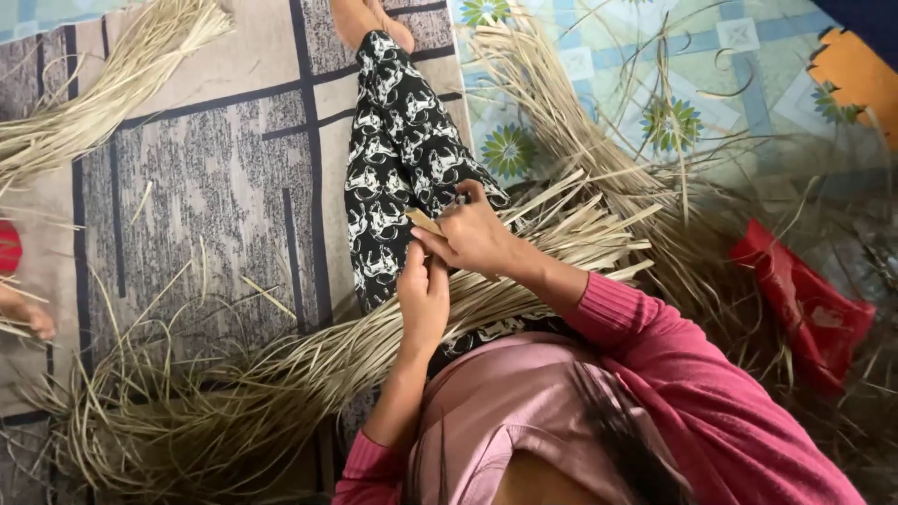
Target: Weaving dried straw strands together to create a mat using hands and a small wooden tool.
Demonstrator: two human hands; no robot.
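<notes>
- The right hand (pixel 477 234) is closed in a pinch on a flat tan strip (pixel 424 222), thumb and fingertips pressed on it. A small dark object shows at the fingers; what it is cannot be told.
- The left hand (pixel 424 297) sits just below the right, touching it. Its fingers curl up toward the same pinch point, and it seems to close on the strip's lower part, though the strip is hidden there.
- The visible end of the strip juts out up and to the left of the right hand's fingertips, over the patterned trouser leg (pixel 398 140). Its long axis appears to run on a slant from that tip down toward the left hand. The right hand is the nearer to the free tip.
- Under both hands, across the lap, lies a thick bundle of dried leaf strips (pixel 309 360). It runs from lower left of the hands to cut ends (pixel 599 234) just right of the right hand.
- A second sheaf of strips (pixel 103 84) lies well apart, up and left of the hands, on the grey patterned mat (pixel 215 187).
- Loose strips (pixel 580 112) spread up and right of the hands over a pale blue floor covering with flower prints (pixel 748 56).
- A crumpled red plastic packet (pixel 804 299) lies well to the right of the hands, among the loose strips. Its markings are too small to make out.
- Another person's foot (pixel 28 313) shows at the left edge, far from both hands.
</notes>
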